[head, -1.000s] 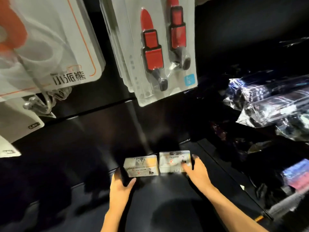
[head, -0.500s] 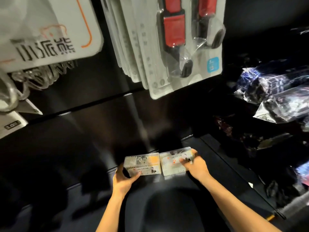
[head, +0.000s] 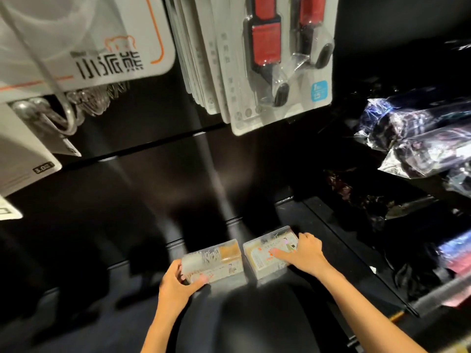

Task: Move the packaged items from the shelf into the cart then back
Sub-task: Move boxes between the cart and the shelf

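Two clear plastic boxes with printed labels sit side by side on the dark bottom shelf (head: 254, 314). My left hand (head: 178, 282) grips the left box (head: 216, 261) at its near left corner, thumb on the front and fingers around the side. My right hand (head: 303, 253) holds the right box (head: 265, 253) from its right end, thumb lying across the label on top. The two boxes almost touch. No cart shows in the head view.
Blister packs with red and black tools (head: 277, 59) hang above the boxes, and white carded packs with an orange line (head: 89, 47) hang at upper left. Bagged dark umbrellas (head: 420, 138) fill the shelves at right. A vertical shelf divider (head: 344, 235) runs beside my right hand.
My view has moved closer and lower, so the hanging packs sit higher in the frame. Both hands have tightened on the boxes, and the right box has tilted and edged back and right.
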